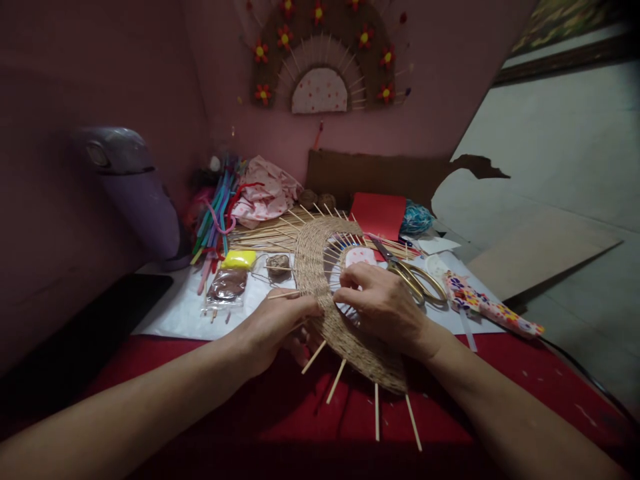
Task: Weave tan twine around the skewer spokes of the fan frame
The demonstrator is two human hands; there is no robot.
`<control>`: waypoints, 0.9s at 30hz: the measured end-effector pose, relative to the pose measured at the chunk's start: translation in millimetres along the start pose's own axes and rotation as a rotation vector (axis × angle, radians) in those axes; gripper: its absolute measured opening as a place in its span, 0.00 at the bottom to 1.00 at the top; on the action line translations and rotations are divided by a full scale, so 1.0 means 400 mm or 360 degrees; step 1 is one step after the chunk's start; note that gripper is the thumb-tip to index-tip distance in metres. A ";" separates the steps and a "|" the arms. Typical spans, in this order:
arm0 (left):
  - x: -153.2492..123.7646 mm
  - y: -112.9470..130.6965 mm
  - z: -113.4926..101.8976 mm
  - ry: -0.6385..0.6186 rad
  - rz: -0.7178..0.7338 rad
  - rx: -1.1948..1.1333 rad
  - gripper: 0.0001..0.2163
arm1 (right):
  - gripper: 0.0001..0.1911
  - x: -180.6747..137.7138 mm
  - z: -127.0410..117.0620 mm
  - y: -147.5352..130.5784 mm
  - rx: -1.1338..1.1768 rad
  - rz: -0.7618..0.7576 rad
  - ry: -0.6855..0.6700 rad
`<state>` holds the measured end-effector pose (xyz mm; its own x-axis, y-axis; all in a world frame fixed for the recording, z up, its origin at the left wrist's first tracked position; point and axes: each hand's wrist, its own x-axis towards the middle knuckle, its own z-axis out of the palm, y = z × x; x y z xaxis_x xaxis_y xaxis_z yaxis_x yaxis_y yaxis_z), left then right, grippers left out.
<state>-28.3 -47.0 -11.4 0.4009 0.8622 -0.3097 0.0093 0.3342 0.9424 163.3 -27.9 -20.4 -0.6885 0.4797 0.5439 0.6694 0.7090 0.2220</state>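
A half-round piece of woven twine (311,257) on thin wooden sticks is held up over the table, tilted with its curve towards the left. My left hand (275,327) is closed on its outer edge, thumb on top and fingers underneath. Over the inner opening, my right hand (383,303) has its fingers curled in a pinch close to the inner rim; what lies between the fingertips is hidden. A white dotted half-round centre (360,257) shows behind that hand. Stick ends (336,381) jut out past the outer rim.
Gold-handled scissors (417,277) lie just right of my right hand. A twine ball (279,268), packets of yellow (240,259) and brown clay (227,285), pipe cleaners (217,210) and loose sticks (255,237) are at left and back. A purple bottle (137,193) stands far left.
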 end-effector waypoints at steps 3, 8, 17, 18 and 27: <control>-0.002 0.000 -0.005 -0.0063 0.0020 -0.0022 0.08 | 0.08 0.000 -0.001 0.001 -0.0020 0.0004 0.0017; -0.005 0.003 -0.007 -0.0124 -0.0030 -0.0072 0.13 | 0.09 -0.001 -0.001 -0.001 -0.0031 0.0007 0.0041; -0.001 0.006 0.004 0.0066 -0.0054 -0.0002 0.07 | 0.10 0.002 -0.005 -0.006 -0.0031 -0.0009 0.0062; -0.001 0.005 0.004 0.0076 -0.0054 0.0000 0.06 | 0.10 0.002 -0.005 -0.006 -0.0036 -0.0007 0.0059; -0.005 0.002 -0.010 -0.0174 -0.0011 -0.0083 0.15 | 0.09 -0.001 -0.003 0.002 -0.0079 0.0006 0.0059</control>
<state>-32.7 -47.1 -10.4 0.4984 0.8142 -0.2977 -0.0344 0.3617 0.9317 164.5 -28.1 -19.3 -0.6757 0.4624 0.5742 0.6857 0.6803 0.2591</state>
